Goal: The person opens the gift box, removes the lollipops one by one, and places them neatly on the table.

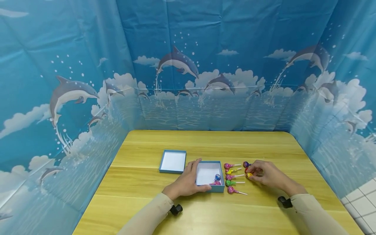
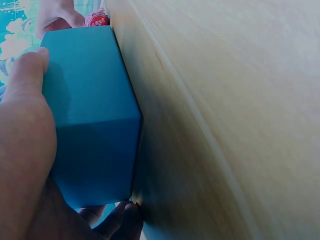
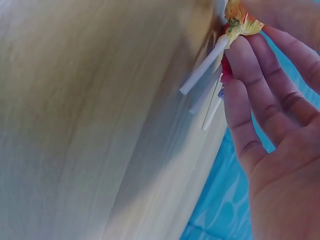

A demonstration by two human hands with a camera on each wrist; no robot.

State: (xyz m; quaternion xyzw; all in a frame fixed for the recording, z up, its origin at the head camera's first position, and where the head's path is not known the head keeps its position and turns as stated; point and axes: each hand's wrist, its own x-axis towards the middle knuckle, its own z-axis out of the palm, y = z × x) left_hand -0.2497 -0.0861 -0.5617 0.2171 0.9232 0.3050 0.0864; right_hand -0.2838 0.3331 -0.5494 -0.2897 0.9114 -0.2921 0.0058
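Lollipops [image 1: 249, 175] pinched in right grip [image 1: 265, 176]; left grip [image 1: 188, 182] clasps box [image 1: 209, 190]; sticks show only wrist-side.

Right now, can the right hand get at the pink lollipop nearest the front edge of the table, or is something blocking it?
Probably yes. The pink lollipop lies in the open on the table, just beside the right hand, with nothing over it. But that hand already pinches a yellow lollipop, so its fingers are busy.
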